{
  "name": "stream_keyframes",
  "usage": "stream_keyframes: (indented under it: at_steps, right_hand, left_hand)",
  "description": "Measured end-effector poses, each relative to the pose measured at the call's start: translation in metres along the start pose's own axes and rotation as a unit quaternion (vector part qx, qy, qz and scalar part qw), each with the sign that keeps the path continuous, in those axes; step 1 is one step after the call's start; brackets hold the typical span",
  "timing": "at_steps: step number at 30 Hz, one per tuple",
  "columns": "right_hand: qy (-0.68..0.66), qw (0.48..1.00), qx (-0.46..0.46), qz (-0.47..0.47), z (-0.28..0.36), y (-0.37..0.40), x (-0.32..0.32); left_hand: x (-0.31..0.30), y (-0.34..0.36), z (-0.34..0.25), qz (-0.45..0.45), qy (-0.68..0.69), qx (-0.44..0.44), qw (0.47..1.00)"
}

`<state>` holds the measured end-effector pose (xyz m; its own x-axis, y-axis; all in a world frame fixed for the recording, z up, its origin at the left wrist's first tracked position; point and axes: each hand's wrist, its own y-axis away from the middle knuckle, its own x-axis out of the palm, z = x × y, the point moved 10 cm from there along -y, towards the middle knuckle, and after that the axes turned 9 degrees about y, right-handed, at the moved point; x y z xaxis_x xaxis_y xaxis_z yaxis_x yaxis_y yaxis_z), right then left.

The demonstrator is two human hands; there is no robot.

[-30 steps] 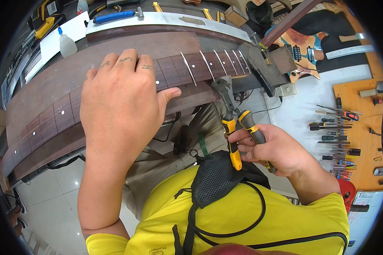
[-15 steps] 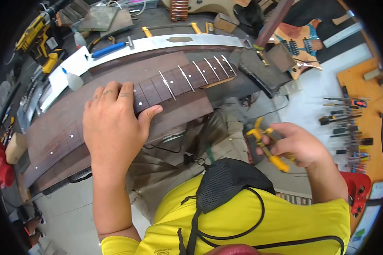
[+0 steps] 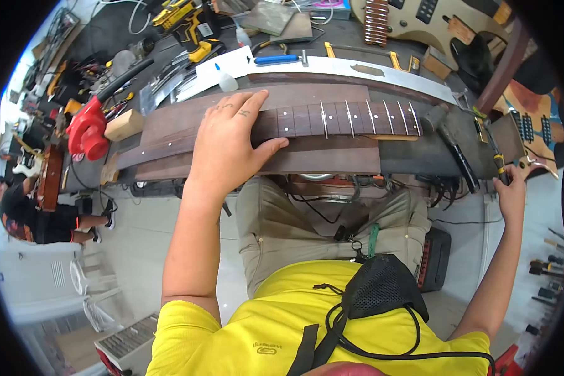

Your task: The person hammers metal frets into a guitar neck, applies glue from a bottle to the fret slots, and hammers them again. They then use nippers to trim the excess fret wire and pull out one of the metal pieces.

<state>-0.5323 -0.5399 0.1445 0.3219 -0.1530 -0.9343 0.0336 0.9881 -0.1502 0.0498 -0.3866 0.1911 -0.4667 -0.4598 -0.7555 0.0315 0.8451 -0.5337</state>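
A dark guitar fretboard (image 3: 304,123) with white dot inlays lies across brown boards (image 3: 332,164) on the bench. Several silver fret wires cross its right half, their ends sticking out past the edges. My left hand (image 3: 225,144) grips it around the middle, fingers over the far edge and thumb along the near one. Far to the right, by the bench end, my right hand (image 3: 512,187) is closed on a hand tool (image 3: 499,164) with a yellow-and-black handle. A black-handled hammer (image 3: 459,156) lies between the fretboard's right end and that hand.
Behind the fretboard runs a long white strip (image 3: 413,80) with a blue-handled hammer (image 3: 276,59) on it. A red blower (image 3: 89,133), a wooden block (image 3: 124,125) and a yellow drill (image 3: 185,28) sit to the left. Guitar bodies (image 3: 413,34) lie at the back. Another person (image 3: 34,210) stands far left.
My right hand has gone from beside my lap, where it held yellow-and-black pliers, forward to the bench's right end. My left hand stays on the fretboard. The view has turned.
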Motion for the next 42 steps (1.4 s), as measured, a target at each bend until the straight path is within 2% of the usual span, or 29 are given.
stream_keyframes:
  at_steps: [1,3,5,11,12,16,20,23,26,28,30,31,32,34,37,38,39,40,41,42]
  right_hand:
    - [0.028,0.999,0.026,-0.003,-0.005,0.000,0.003]
    - [0.049,0.998,0.036,-0.016,0.001,0.001,0.009]
    - [0.067,0.995,0.065,-0.025,-0.007,-0.006,0.014]
    - [0.147,0.986,-0.002,-0.072,0.019,-0.021,0.024]
    - [0.145,0.983,-0.038,-0.107,0.028,-0.022,0.027]
    - [0.102,0.987,-0.041,-0.118,0.037,-0.019,0.020]
    - [0.080,0.988,-0.039,-0.126,0.033,-0.017,0.013]
    - [0.051,0.987,-0.044,-0.144,0.036,-0.017,0.013]
    - [0.053,0.988,-0.029,-0.142,0.035,-0.023,0.015]
    - [0.056,0.984,-0.056,-0.160,0.037,-0.026,0.016]
    - [0.057,0.982,-0.066,-0.168,0.045,-0.026,0.013]
    - [0.034,0.986,-0.069,-0.148,0.045,-0.028,0.016]
    - [0.009,0.989,-0.077,-0.124,0.047,-0.032,0.020]
    - [-0.011,0.995,-0.061,-0.082,0.043,-0.041,0.026]
    - [0.041,0.989,-0.105,-0.094,0.050,-0.038,0.030]
    - [0.045,0.980,-0.113,-0.156,0.053,-0.031,0.021]
    - [0.050,0.968,-0.118,-0.216,0.053,-0.021,0.012]
    - [0.046,0.967,-0.126,-0.218,0.048,-0.018,0.015]
    - [0.050,0.955,-0.116,-0.270,0.037,-0.011,0.009]
    - [0.053,0.940,-0.103,-0.320,0.025,-0.001,0.004]
  left_hand:
    - [-0.003,-0.001,-0.005,-0.002,-0.010,-0.004,1.000]
    - [0.002,0.002,-0.031,0.041,0.012,0.054,0.998]
    - [0.009,0.004,-0.034,0.048,-0.002,0.040,0.998]
    - [0.014,0.002,-0.021,0.034,0.034,-0.023,0.999]
    - [0.019,0.003,-0.015,0.051,0.016,-0.021,0.998]
    - [0.022,0.005,-0.007,0.083,0.014,0.004,0.996]
    - [0.015,0.010,0.009,0.058,0.106,-0.084,0.989]
    - [0.014,0.009,0.012,0.049,0.093,-0.111,0.988]
    - [0.015,0.002,0.012,0.062,0.084,-0.089,0.991]
    - [0.013,0.001,0.019,0.070,0.082,-0.124,0.986]
    - [0.012,-0.008,0.007,0.117,0.104,-0.111,0.981]
    - [0.007,-0.014,0.003,0.104,0.125,-0.061,0.985]
    - [-0.003,-0.020,0.010,0.091,0.111,-0.076,0.987]
    - [-0.043,-0.038,0.029,0.000,0.066,-0.101,0.993]
    - [-0.115,-0.055,0.109,-0.147,-0.006,-0.167,0.975]
    - [-0.133,-0.057,0.132,-0.197,-0.037,-0.176,0.964]
    - [-0.129,-0.061,0.162,-0.145,-0.072,-0.194,0.968]
    - [-0.121,-0.063,0.188,-0.091,-0.104,-0.211,0.968]
    - [-0.101,-0.065,0.202,-0.006,-0.133,-0.237,0.962]
    - [-0.080,-0.063,0.213,0.050,-0.157,-0.216,0.963]
